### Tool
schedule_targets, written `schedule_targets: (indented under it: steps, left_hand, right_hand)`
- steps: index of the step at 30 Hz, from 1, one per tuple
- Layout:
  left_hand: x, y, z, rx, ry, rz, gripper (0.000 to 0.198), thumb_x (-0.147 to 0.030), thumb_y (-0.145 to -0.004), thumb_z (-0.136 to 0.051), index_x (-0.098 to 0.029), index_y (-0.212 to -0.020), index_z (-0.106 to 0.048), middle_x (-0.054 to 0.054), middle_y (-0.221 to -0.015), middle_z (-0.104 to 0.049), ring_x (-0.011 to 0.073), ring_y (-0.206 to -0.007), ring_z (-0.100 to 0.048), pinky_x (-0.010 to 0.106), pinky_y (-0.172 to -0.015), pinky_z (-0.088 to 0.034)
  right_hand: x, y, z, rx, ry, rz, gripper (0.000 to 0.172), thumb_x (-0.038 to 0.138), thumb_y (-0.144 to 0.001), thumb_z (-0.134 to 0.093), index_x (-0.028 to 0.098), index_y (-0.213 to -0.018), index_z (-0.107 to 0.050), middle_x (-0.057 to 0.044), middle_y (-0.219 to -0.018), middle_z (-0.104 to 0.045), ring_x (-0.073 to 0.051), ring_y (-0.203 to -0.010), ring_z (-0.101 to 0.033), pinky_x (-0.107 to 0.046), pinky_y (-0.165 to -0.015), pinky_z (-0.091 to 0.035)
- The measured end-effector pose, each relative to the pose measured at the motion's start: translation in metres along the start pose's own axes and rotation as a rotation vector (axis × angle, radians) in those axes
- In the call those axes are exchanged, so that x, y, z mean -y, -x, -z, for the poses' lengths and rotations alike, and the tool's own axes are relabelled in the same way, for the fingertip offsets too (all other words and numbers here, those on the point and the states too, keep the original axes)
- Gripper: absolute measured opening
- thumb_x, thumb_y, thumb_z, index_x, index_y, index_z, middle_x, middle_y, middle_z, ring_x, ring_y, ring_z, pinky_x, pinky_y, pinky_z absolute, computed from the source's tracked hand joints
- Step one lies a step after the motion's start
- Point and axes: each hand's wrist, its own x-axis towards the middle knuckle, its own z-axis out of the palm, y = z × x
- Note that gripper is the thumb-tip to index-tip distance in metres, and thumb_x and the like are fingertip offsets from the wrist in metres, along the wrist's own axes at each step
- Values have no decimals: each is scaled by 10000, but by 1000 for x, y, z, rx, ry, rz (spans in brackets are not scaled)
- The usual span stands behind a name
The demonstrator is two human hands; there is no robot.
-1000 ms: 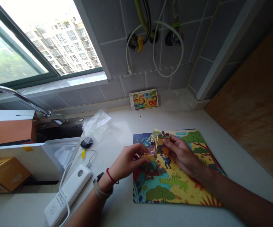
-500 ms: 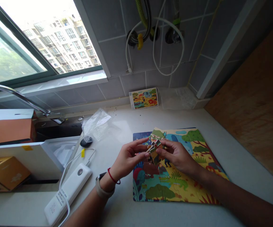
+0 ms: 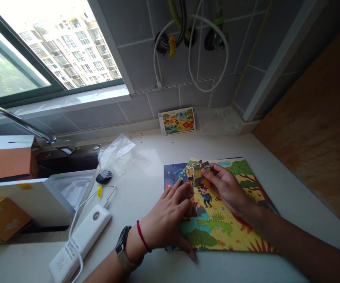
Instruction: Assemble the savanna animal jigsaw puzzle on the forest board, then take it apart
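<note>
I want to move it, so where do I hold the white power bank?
Come from above and pinch the long sides of the white power bank around its middle: it lies flat on the counter, long and narrow. Keep clear of the white cable beside it.

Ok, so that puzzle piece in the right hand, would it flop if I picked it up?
Probably not. The jigsaw piece stands up straight from the right hand without drooping, so it seems stiff. Its thick cut edge looks like card, so it's likely light. Bending it hard might crease it.
</note>
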Motion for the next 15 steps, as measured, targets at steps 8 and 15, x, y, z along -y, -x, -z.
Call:
schedule_targets:
  steps: [8,15]
  left_hand:
    - [-4,0,2,-45,82,2,613,-638,-604,-948,-200,-926,-666,182,-1520,-530,444,-1483,-401,594,-1234,-321]
    - [-11,-1,15,81,278,150,393,-366,-703,-969,-202,-875,-656,31,-1033,-703,197,-904,-646,282,-763,-499]
  right_hand:
    - [0,2,1,66,-49,-59,366,470,-750,-924,232,-932,-713,-16,-905,-782,-182,-805,-741,-280,-763,-610]
    - [0,7,2,146,-83,-130,368,462,-750,-926,218,-930,-718,-25,-884,-774,-165,-746,-727,-279,-728,-611]
